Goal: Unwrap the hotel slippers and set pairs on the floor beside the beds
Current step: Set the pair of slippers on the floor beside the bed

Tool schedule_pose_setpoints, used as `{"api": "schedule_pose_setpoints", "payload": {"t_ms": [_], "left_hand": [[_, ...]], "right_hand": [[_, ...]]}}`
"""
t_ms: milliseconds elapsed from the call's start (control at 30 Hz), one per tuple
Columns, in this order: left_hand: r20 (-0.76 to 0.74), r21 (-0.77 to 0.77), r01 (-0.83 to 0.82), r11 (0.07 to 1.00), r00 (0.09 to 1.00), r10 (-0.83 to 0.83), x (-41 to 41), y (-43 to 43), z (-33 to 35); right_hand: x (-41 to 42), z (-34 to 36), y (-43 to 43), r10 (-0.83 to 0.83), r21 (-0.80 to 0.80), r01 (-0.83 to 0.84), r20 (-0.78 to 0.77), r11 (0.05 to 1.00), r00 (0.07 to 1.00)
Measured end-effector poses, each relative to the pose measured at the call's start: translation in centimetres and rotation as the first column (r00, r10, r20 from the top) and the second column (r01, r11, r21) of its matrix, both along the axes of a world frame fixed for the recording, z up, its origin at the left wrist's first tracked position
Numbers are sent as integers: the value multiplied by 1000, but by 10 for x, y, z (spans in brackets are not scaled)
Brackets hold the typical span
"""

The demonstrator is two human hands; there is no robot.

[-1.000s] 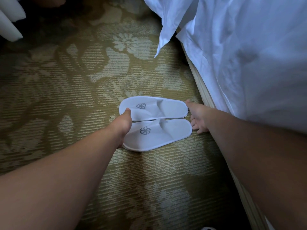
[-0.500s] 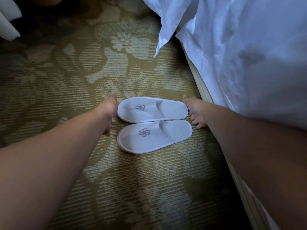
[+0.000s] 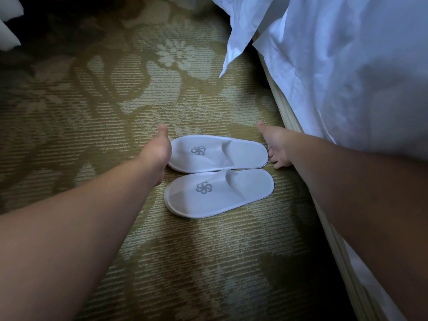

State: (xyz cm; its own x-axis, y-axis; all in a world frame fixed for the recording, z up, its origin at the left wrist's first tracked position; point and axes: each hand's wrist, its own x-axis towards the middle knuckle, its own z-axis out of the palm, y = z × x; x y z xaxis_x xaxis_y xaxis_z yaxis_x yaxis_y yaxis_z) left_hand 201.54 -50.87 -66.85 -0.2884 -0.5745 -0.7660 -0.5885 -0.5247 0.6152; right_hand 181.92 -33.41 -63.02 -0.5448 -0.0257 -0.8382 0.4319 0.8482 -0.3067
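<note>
Two white hotel slippers with a grey pinwheel logo lie unwrapped and side by side on the carpet, toes to the left, heels toward the bed. My left hand [image 3: 157, 154] touches the toe end of the far slipper [image 3: 217, 154], thumb stuck out, its fingers hidden behind the palm. Loosely bent fingers of my right hand [image 3: 275, 144] rest against that slipper's heel, thumb out. The near slipper [image 3: 217, 193] lies free, its edge against the far one.
White bedding [image 3: 347, 66] hangs over the bed at the right, one corner drooping toward the floor. The beige bed base [image 3: 284, 112] runs diagonally just behind the heels. Patterned olive carpet [image 3: 92, 112] spreads left. Something white [image 3: 7, 24] sits at the top left corner.
My left hand has left the near slipper's toe and moved to the far slipper's toe. The right hand stays at the far slipper's heel. The pair lies more evenly aligned.
</note>
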Motion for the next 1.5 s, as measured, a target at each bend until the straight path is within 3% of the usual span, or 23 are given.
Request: {"api": "schedule_pose_setpoints", "payload": {"t_ms": [700,867,1067,1500], "left_hand": [[-2,53,33,998,999,-33,-1,-1,0],[133,63,213,975,966,-220,13,-2,9],[325,85,435,897,839,-437,28,14,20],[346,21,448,894,836,-427,37,44,27]], "right_hand": [[0,1,1,32,-5,-32,20,999,999],[5,7,8,55,26,-56,57,998,997],[16,12,22,108,86,-121,143,989,984],[29,11,33,63,105,-87,212,991,975]]}}
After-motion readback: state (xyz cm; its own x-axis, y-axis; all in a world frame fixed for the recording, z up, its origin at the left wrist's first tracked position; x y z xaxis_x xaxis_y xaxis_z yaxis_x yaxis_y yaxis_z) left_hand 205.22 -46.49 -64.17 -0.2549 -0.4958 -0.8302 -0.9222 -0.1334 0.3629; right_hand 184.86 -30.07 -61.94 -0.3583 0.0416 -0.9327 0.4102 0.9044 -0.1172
